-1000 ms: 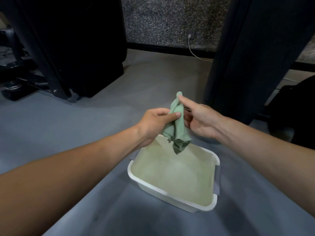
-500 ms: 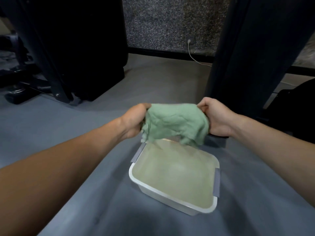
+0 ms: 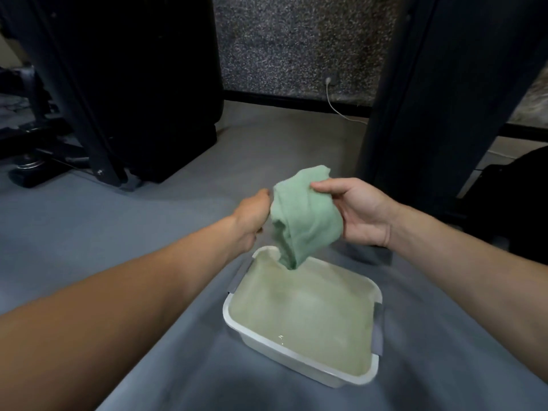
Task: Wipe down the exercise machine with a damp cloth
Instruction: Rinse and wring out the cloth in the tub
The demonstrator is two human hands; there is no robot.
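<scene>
A grey floor [image 3: 103,232] is seen, with dark machine frames [image 3: 133,84] standing at the back left and a dark upright [image 3: 421,99] at the back right. A white tub [image 3: 299,363] of cloudy water sits on the floor, just below the hands. The green cloth [image 3: 302,215] is held above the tub's far edge, between the two hands. Its right side is pinched by the right hand [image 3: 358,212], thumb on top and fingers behind. Its left edge is met by the left hand [image 3: 252,215], fingers curled; how much cloth is gripped there cannot be told.

The cloth is bunched, its long axis running roughly top to bottom, its lowest tip pointing down toward the water.

The step in hand is judged to be preparing the wet cloth. It should be kept over the tub so that drips are caught, wrung evenly, and folded flat before the machine is wiped.
</scene>
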